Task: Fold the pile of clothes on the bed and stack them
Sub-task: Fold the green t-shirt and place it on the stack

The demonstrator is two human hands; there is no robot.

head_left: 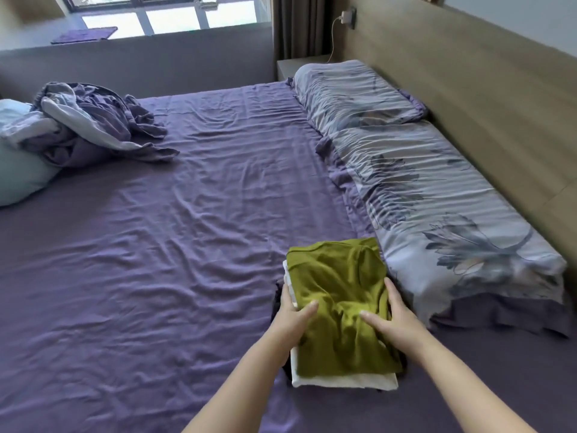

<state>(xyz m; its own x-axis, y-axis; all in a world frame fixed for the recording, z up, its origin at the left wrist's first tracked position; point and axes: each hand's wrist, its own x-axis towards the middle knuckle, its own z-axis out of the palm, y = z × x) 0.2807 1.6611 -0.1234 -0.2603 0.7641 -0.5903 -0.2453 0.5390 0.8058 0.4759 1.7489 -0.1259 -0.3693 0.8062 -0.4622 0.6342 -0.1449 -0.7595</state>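
A stack of folded clothes lies on the purple bed sheet (175,245), close to the long pillow. An olive green garment (337,285) is on top, over a white folded piece (343,381) and a dark item (276,295) barely showing underneath. My left hand (293,317) grips the stack's left side, thumb on the green cloth. My right hand (393,320) grips the right side, thumb pressing the green cloth. A crumpled purple and lilac fabric heap (93,129) sits at the far left of the bed.
A long floral pillow (421,189) runs along the wooden headboard (487,98) on the right. A pale blue pillow (18,176) lies at the left edge. A bedside table (299,65) and a charger cable (335,32) are at the back by the window.
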